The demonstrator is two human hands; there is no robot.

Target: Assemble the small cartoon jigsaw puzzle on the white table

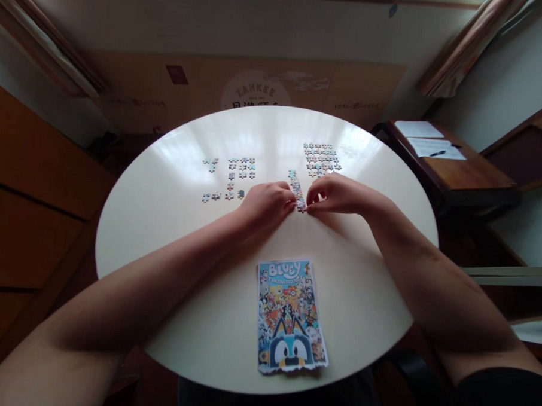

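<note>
Both of my hands rest on a round white table (171,222). My left hand (267,204) is curled, its fingertips pressed against a short joined strip of puzzle pieces (297,191). My right hand (336,195) pinches the same strip from the other side, near its lower end. Loose puzzle pieces (234,176) lie scattered to the left of the strip. A denser cluster of pieces (321,159) lies beyond my right hand. A colourful reference picture reading "Bluey" (290,314) lies flat near the table's front edge.
A wooden side desk (461,172) with papers (429,143) and a pen stands at the right. A cardboard panel (258,89) leans against the wall behind the table. Wooden furniture (23,204) lines the left.
</note>
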